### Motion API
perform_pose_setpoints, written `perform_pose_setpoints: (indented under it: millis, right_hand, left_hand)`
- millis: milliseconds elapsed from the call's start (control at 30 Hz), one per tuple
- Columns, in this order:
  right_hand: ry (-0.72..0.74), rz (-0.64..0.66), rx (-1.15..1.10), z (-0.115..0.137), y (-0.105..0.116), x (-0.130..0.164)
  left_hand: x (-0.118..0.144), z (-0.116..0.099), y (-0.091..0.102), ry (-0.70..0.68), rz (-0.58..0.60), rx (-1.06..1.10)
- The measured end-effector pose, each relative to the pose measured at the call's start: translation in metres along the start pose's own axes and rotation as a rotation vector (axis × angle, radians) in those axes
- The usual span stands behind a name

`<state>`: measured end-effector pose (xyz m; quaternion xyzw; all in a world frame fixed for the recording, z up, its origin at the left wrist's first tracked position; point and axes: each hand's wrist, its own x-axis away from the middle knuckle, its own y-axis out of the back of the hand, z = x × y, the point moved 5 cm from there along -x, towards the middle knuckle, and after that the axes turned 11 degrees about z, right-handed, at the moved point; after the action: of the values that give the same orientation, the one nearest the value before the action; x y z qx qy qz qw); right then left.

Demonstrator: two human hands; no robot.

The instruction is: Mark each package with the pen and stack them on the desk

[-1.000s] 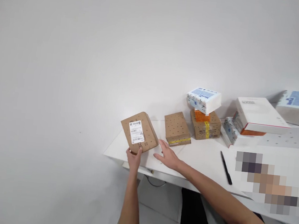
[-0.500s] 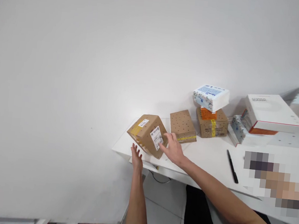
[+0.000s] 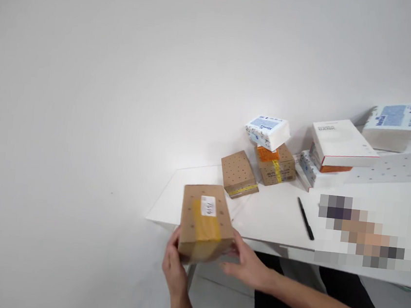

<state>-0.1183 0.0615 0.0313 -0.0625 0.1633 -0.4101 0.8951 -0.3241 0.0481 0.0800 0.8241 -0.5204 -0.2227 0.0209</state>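
Observation:
A brown cardboard box (image 3: 190,211), with yellow tape and a small white label on its upper face, is held up over the front edge of the table. My left hand (image 3: 175,263) is closed on its left side, the fingers partly behind it. On the other side my right hand (image 3: 247,264) grips the lower right edge, its fingertips partly hidden by the box. Behind it a flatter dotted cardboard box (image 3: 238,170) lies on the white table (image 3: 269,205).
A tissue pack (image 3: 268,131) sits on an orange packet (image 3: 267,153) atop another cardboard box (image 3: 280,174). Right of these, a white box (image 3: 344,141) rests on stacked packs. A black pen (image 3: 306,218) lies near the table front. A second tissue pack (image 3: 392,124) stands far right.
The cardboard box has come off the table toward me and turned, so its taped face now shows. Both hands have closed on it. The view has shifted slightly right.

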Motion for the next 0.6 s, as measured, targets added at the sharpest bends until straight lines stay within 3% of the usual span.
perform_pose_setpoints:
  millis: [67, 133, 267, 367, 433, 500, 600]
  right_hand:
    - [-0.038, -0.096, -0.077, -0.015, 0.007, 0.038]
    - [-0.095, -0.235, -0.224, -0.030, 0.022, 0.065]
    - [-0.282, -0.513, -0.466, -0.054, 0.059, 0.094]
    - [-0.461, -0.519, -0.421, -0.060, 0.077, 0.109]
    - [-0.487, -0.479, -0.289, -0.052, 0.088, 0.121]
    - [-0.429, -0.496, -0.111, -0.035, 0.099, 0.135]
    - [-0.341, -0.654, 0.184, 0.002, 0.116, 0.154]
  left_hand:
    - [0.021, -0.026, -0.025, -0.158, 0.246, -0.169]
    - [0.032, -0.047, -0.064, -0.298, 0.448, -0.366]
    - [0.035, -0.077, -0.149, -0.546, 0.616, -0.669]
    - [0.036, -0.083, -0.185, -0.652, 0.682, -0.750]
    - [0.034, -0.080, -0.184, -0.665, 0.663, -0.692]
    - [0.026, -0.069, -0.162, -0.587, 0.511, -0.574]
    - [0.006, -0.032, -0.110, -0.229, 0.165, -0.411]
